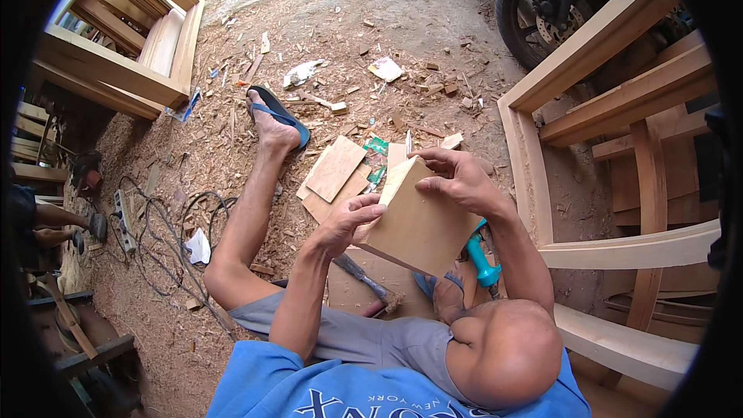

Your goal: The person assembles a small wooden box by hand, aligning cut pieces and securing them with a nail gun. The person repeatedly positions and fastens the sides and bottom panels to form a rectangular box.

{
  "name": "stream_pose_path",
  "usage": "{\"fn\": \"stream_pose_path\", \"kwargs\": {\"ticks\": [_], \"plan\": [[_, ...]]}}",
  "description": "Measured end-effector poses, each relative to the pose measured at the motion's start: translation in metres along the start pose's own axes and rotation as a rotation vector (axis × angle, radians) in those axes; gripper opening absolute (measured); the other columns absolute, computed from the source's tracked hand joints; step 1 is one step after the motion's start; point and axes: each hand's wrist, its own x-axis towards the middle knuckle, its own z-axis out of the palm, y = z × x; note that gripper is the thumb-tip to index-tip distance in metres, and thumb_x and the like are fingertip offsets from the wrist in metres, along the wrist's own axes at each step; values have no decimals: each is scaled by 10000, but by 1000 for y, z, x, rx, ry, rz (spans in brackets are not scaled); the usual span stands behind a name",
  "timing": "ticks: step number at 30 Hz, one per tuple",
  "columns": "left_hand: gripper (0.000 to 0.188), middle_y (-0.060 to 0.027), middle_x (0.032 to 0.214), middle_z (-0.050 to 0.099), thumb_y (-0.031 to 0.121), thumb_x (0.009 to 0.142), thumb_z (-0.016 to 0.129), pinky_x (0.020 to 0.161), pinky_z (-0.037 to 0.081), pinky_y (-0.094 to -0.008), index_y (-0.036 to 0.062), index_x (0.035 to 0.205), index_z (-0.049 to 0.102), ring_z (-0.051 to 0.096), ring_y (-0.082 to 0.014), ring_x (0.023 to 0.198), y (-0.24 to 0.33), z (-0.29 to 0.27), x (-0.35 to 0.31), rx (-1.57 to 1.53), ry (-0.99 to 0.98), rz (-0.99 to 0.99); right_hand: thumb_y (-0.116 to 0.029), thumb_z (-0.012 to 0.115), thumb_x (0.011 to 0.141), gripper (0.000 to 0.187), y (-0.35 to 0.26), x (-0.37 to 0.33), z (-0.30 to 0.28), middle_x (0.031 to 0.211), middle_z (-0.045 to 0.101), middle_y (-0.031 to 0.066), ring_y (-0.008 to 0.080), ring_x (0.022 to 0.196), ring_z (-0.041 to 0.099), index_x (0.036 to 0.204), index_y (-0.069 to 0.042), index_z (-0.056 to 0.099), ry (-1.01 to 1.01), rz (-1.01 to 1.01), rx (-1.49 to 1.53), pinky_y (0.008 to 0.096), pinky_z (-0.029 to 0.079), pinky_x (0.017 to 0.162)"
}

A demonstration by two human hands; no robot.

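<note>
Here, the thin plywood panel (418, 224) sits tilted above the hammer (371, 282) — left hand (344, 224) pinching its lower corner, right hand (457, 182) clamping the top edge. Likely light, stiff, splinter-prone — hold by edges.

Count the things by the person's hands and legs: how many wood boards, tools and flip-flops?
Wood boards: 3 – one held, two on the ground
Tools: 2 – hammer, teal drill
Flip-flops: 2
Total: 7
</note>
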Motion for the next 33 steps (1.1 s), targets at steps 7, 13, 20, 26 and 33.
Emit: {"fn": "stream_pose_path", "kwargs": {"ticks": [7,13,20,26,33], "plan": [[724,-96,1090,682,383,842,780,885,483,-274,-36,1362,500,637,-138,985,15,21,7,312,62,-5,19,709,865,480,0,0,4,1216,645,130,174,1119,612,1328,-25,592,-51,-8,-39,312,521,959],[744,-133,1037,700,350,838,779,762,519,-279,-28,1389,451,679,-146,886,16,34,-1,373,127,36,2,701,858,465,6,2,10,1203,665,184,237,1115,644,1311,-21,600,-97,-65,-127,351,533,961],[661,-142,1073,685,403,857,736,762,528,-286,-20,1320,527,669,-149,897,-10,23,12,413,162,128,-77,747,835,508,-2,-1,11,1160,693,171,227,1023,678,1316,-18,592,2,-128,-341,353,538,909],[608,-129,1110,670,401,881,692,873,513,-293,-45,1274,562,651,-149,967,-22,0,12,203,258,174,-124,718,890,394,39,-49,-17,1040,706,133,182,940,672,1255,-18,618,801,-282,-281,327,535,841],[578,-136,1109,660,385,892,680,887,516,-291,-52,1253,568,648,-156,971,-10,-26,6,33,421,358,-286,823,754,820,159,-140,10,1154,625,291,456,1091,597,1403,-2,410,483,576,-734,512,473,928]]}}
